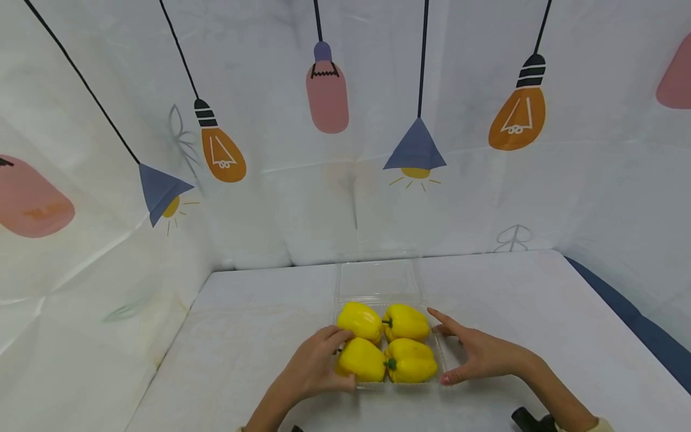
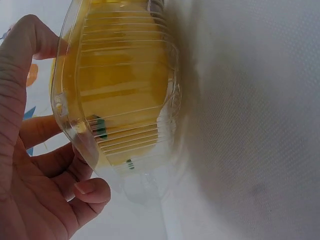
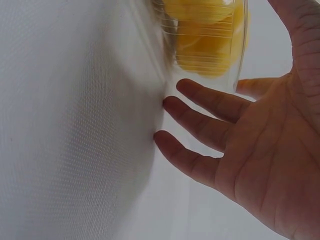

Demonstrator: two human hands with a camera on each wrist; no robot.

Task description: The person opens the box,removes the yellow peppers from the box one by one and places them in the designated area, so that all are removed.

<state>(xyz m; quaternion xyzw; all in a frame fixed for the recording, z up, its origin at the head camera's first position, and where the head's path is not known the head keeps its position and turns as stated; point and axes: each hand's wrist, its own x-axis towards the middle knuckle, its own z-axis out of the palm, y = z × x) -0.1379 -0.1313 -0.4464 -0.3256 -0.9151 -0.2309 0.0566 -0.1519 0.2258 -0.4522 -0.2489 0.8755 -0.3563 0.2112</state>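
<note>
1. Currently, in the head view, four yellow peppers (image 1: 411,361) are packed two by two in a clear container (image 1: 441,359) on the white table (image 1: 254,342); its lid (image 1: 378,280) is folded open at the far side. The container is flanked by both hands. Nothing is covered, so a pepper could be tipped out by any tilt.
2. Left wrist view: the left hand (image 1: 318,363) is bent about the rim, thumb and fingers apart; whether it is truly gripped cannot be told. Thin wall: could be buckled if squeezed hard. Peppers are seen above the rim, so the lid could be blocked if swung over.
3. Right wrist view: the right hand (image 1: 480,355) is spread, fingers loosely extended beside the wall, no firm hold seen. If lifted now, load could be taken unevenly and the right side dropped.
</note>
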